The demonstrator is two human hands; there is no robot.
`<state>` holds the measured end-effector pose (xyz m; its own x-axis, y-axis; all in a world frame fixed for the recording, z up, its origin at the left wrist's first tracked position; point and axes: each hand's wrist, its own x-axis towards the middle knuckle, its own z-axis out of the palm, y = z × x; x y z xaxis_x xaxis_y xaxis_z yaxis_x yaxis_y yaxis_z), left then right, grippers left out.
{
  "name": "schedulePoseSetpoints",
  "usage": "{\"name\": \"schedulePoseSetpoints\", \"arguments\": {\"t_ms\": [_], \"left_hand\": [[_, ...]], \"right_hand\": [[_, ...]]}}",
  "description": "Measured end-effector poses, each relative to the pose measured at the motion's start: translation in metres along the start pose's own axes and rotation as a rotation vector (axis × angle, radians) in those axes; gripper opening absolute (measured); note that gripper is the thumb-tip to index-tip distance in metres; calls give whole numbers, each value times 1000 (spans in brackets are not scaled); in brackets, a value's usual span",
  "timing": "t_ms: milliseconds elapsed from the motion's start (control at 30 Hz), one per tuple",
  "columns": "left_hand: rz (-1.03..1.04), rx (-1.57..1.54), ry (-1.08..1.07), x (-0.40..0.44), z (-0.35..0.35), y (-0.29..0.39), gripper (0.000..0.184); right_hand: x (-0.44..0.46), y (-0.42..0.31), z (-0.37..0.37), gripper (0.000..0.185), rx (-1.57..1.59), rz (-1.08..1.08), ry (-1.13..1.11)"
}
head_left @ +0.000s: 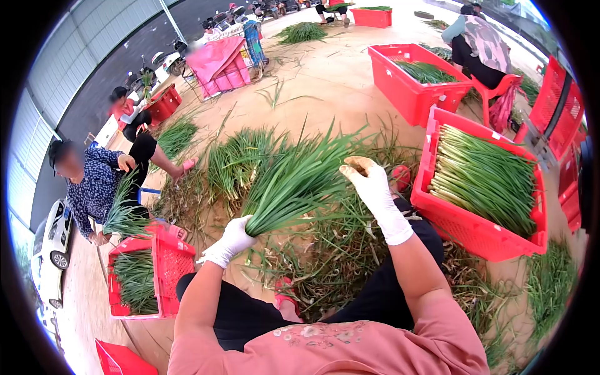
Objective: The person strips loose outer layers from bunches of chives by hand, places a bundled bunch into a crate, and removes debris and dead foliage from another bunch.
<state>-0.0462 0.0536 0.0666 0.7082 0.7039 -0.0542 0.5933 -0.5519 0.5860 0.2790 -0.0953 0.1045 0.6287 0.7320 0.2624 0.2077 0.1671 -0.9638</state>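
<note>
White gloves cover both hands. My left hand (235,241) is wrapped round the lower end of a bunch of long green stalks (300,178), whose leaves fan out up and to the right. Close to the leaf tips, my right hand (369,181) is raised with thumb and fingers curved apart and nothing between them; its fingertips are stained brown. Beyond the held bunch lies a pile of green stalks (234,164) on the ground. Loose trimmings (331,275) cover the ground between my legs.
A red crate (481,244) of neatly laid stalks stands at my right, another red crate (419,112) behind it. At left, a person (94,181) holds stalks above a red crate (172,269). Other people sit farther off, near a pink-covered stand (219,65).
</note>
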Motion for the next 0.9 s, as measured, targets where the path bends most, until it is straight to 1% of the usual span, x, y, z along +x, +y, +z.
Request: {"name": "schedulePoseSetpoints", "arguments": {"t_ms": [33,67,100,133,167,200,233,267,300,333,367,433,467,500,533,567,600,633,667,700,733,767,800,867,900], "left_hand": [[-7,4,5,-4,-3,7,42],[-9,113,12,-8,-6,15,41],[-10,223,17,-12,-9,22,40],[-15,225,19,-15,-11,27,40],[11,278,101,-17,-15,30,40],[36,330,183,-19,-19,30,39],[128,400,274,-21,-23,26,37],[222,497,359,-21,-28,18,43],[228,585,379,-23,-35,18,46],[235,674,399,-26,-42,17,49],[225,814,424,-30,-47,9,56],[297,878,483,-39,-60,-1,62],[311,912,503,-43,-66,-4,65],[304,913,508,-46,-70,-5,65],[342,942,540,-50,-76,-6,65],[381,969,567,-55,-80,-8,65],[377,967,562,-59,-83,-8,65],[388,991,579,-62,-86,-8,64],[396,1014,596,-66,-89,-7,62],[392,1035,589,-71,-92,-6,58],[371,1034,591,-76,-95,-7,58],[386,1057,578,-79,-98,-7,54],[395,1081,570,-82,-100,-7,51],[353,1135,520,-92,-104,5,43],[380,1146,505,-96,-106,4,40]], "right_hand": [[2,4,3,23,-65,-67,9],[5,10,6,21,-130,-133,20],[8,18,5,21,-125,-132,16],[12,26,1,20,-331,-323,77],[16,34,-4,18,-536,-515,141],[18,42,-10,18,-393,-342,173],[17,34,-21,14,-107,-80,177],[24,44,-31,9,179,-3,211],[26,33,-46,7,180,81,233],[28,31,-58,8,172,80,237],[29,30,-56,8,216,-49,355],[22,16,-59,9,259,-80,357],[12,5,-69,10,253,18,237],[6,-9,-69,13,359,172,129],[5,-9,-71,16,308,250,-39],[0,-11,-59,17,316,241,-91],[-6,-14,-44,19,323,232,-143],[-10,-17,-33,22,254,159,-201],[-13,-20,-23,25,257,220,-248],[-15,-20,-14,28,224,223,-288],[-16,-18,-2,30,193,223,-338],[-21,-10,15,43,145,56,-355],[-30,-34,27,69,-293,-68,-402],[-50,-58,65,95,-602,-496,-469],[-60,-73,86,109,-712,-536,-583]]}}
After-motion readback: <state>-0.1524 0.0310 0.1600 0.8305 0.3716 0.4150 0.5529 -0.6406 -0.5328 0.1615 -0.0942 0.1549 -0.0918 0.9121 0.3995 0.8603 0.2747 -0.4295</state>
